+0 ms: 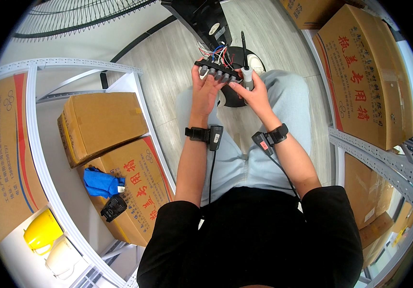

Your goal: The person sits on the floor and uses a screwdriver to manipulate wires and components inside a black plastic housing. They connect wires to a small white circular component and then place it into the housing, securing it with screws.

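My left hand (203, 96) is closed on a black switch panel (217, 72) with a row of grey push buttons. Red, blue and white wires (221, 54) run from the panel into a black fan housing (201, 21) just beyond it. A screwdriver (247, 78) with a grey handle and black shaft is gripped in my right hand (257, 98), its tip pointing up and away from me. The thumb of that hand reaches the panel's right end. Both hands are above my knees. Under them is the fan's round black base (235, 98), partly hidden.
A wire fan guard (81, 19) is at the upper left. Left shelving holds cardboard boxes (103, 120), a blue cloth (101, 182), a black plastic part (114, 207), and yellow (43, 230) and cream (63, 257) cups. More boxes (365, 77) stand on the right shelving (374, 156).
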Available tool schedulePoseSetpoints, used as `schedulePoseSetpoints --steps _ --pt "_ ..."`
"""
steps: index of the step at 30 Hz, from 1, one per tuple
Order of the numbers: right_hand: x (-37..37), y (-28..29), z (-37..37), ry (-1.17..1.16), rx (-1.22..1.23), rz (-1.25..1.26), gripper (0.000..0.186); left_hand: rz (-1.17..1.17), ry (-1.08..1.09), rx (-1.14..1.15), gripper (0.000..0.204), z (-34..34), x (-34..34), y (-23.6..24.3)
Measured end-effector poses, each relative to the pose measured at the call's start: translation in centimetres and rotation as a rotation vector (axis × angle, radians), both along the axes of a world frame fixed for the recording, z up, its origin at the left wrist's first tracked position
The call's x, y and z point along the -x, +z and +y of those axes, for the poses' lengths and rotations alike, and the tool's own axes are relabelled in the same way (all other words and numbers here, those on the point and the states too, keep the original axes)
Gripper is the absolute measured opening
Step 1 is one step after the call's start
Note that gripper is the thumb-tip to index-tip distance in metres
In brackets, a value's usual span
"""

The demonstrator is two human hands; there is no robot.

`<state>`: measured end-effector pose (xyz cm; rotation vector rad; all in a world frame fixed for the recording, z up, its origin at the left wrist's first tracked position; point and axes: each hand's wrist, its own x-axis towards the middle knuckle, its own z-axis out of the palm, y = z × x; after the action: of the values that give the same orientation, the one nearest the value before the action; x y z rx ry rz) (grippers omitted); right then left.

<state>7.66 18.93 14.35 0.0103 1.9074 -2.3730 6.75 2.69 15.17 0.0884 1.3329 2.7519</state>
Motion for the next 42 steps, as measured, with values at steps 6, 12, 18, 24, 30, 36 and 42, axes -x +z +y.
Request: schedulePoseSetpoints --steps 6,12,18,24,30,36,42 --pt "0.07 0.04 0.01 0.013 0.005 -0.014 0.042 0.014 -0.001 0.021 0.059 -0.36 0.13 -0.44" --pt "0.09 -0.02 -0.01 0.005 -0.011 0.002 0.042 0.007 0.017 0.019 0.058 -0.35 0.13 -0.60" --pt "0.05 0.00 0.07 0.018 -0.023 -0.011 0.043 0.014 0.020 0.061 0.057 -0.32 0.06 -0.51" --pt "0.10 0.16 -0.03 0.018 -0.019 0.009 0.043 0.014 0.006 -0.011 0.056 -0.26 0.13 -0.47" --pt "0.12 0.04 0.01 0.013 -0.003 0.010 0.043 0.030 0.027 -0.021 0.049 -0.29 0.14 -0.67" --pt "0.11 0.17 0.05 0.013 0.012 -0.017 0.044 0.011 -0.003 -0.021 0.055 -0.26 0.14 -0.38" --pt "0.14 0.07 0.19 0.020 0.006 -0.015 0.044 -0.005 -0.009 0.061 0.072 0.02 0.03 0.12"
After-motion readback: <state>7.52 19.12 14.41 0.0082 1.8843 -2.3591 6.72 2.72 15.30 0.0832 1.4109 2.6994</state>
